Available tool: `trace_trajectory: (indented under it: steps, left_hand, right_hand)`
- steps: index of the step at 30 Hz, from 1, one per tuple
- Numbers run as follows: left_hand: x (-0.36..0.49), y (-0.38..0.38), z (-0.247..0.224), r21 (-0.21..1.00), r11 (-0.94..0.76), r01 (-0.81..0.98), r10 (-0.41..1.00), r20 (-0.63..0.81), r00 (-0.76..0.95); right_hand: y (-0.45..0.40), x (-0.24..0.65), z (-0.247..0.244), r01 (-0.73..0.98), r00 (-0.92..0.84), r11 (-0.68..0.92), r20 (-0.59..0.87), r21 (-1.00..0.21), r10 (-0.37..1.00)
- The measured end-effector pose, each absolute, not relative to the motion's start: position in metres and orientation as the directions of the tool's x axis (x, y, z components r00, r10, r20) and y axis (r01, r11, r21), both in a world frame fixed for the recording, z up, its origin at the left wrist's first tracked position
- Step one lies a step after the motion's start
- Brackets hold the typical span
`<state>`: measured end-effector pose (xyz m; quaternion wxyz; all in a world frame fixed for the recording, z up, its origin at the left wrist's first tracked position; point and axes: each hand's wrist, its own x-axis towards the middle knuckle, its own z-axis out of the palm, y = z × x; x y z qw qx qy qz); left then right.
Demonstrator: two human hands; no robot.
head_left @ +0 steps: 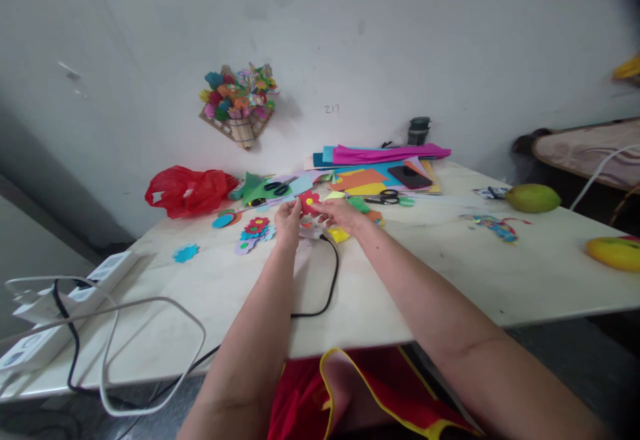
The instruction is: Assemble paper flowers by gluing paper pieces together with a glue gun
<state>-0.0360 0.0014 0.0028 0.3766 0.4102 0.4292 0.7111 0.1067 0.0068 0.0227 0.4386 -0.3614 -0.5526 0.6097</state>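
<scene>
Above the table's middle, my left hand point(288, 221) and my right hand point(343, 214) pinch a red paper flower point(309, 203) with a yellow centre from both sides. Below them lies a small white device point(311, 231) with a black cord, partly hidden by the hands. A yellow piece point(339, 235) rests beside it, under my right hand. To the left of my left hand, several layered flowers point(255, 230) in red, blue and lilac lie in an overlapping row. Farther left are a single blue flower cutout point(186, 253) and some round cutouts point(223, 220).
Scissors point(280, 187) and a second pair point(387, 197) lie behind the hands. Coloured sheets point(360, 179) with a phone point(410, 177) sit at the back. A red bag point(190, 190) is left; a power strip point(75, 307) with cables occupies the left edge; a mango point(533, 198) lies right.
</scene>
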Motion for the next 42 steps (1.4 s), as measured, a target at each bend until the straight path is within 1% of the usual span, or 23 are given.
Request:
trace_trajectory:
  steps: [6, 9, 12, 16, 19, 22, 24, 27, 29, 31, 34, 38, 40, 42]
  left_hand:
    - [-0.032, 0.002, 0.0, 0.921, -0.332, -0.203, 0.909, 0.255, -0.33]
    - [-0.031, -0.001, 0.001, 0.917, -0.331, -0.223, 0.928, 0.273, -0.256]
    - [-0.031, -0.003, 0.003, 0.922, -0.319, -0.218, 0.934, 0.267, -0.237]
    - [-0.031, -0.003, 0.004, 0.921, -0.317, -0.225, 0.922, 0.245, -0.298]
    - [-0.031, -0.004, 0.006, 0.919, -0.318, -0.235, 0.915, 0.232, -0.33]
    - [-0.032, -0.005, 0.008, 0.914, -0.321, -0.247, 0.905, 0.22, -0.364]
    - [-0.034, -0.006, 0.009, 0.912, -0.315, -0.262, 0.9, 0.2, -0.386]
    - [-0.036, -0.005, 0.009, 0.914, -0.297, -0.277, 0.902, 0.174, -0.394]
    - [-0.037, -0.004, 0.009, 0.919, -0.284, -0.275, 0.906, 0.164, -0.39]
    - [-0.037, -0.004, 0.009, 0.922, -0.275, -0.273, 0.908, 0.156, -0.389]
    - [-0.037, -0.005, 0.009, 0.922, -0.269, -0.279, 0.911, 0.15, -0.384]
    - [-0.036, -0.005, 0.007, 0.921, -0.255, -0.296, 0.927, 0.146, -0.344]
    - [-0.036, -0.005, 0.007, 0.923, -0.246, -0.296, 0.936, 0.146, -0.322]
    - [-0.036, -0.005, 0.006, 0.929, -0.234, -0.287, 0.942, 0.144, -0.303]
  right_hand:
    - [0.004, 0.094, 0.019, -0.062, -0.214, 0.029, 0.041, -0.998, 0.976]
    - [0.004, 0.094, 0.021, -0.051, -0.177, 0.024, 0.032, -0.998, 0.984]
    - [0.001, 0.095, 0.026, -0.049, -0.21, 0.022, 0.032, -0.999, 0.977]
    - [-0.003, 0.099, 0.03, 0.006, -0.276, 0.039, 0.036, -0.999, 0.96]
    - [-0.001, 0.102, 0.029, 0.053, -0.288, 0.04, 0.023, -0.998, 0.957]
    - [0.004, 0.107, 0.027, 0.061, -0.296, 0.03, 0.011, -0.998, 0.955]
    - [0.007, 0.111, 0.027, 0.049, -0.277, 0.037, 0.022, -0.998, 0.961]
    - [0.011, 0.119, 0.029, -0.004, -0.163, 0.025, 0.026, -1.0, 0.986]
    - [0.015, 0.123, 0.03, -0.079, -0.07, 0.026, 0.032, -0.997, 0.997]
    - [0.019, 0.127, 0.03, -0.171, 0.018, 0.062, 0.06, -0.983, 0.998]
    - [0.023, 0.129, 0.029, -0.267, 0.105, 0.105, 0.079, -0.958, 0.991]
    - [0.025, 0.129, 0.029, -0.315, 0.105, 0.137, 0.109, -0.939, 0.988]
    - [0.025, 0.129, 0.029, -0.293, 0.088, 0.146, 0.125, -0.945, 0.988]
    - [0.026, 0.129, 0.028, -0.231, 0.085, 0.172, 0.156, -0.958, 0.984]
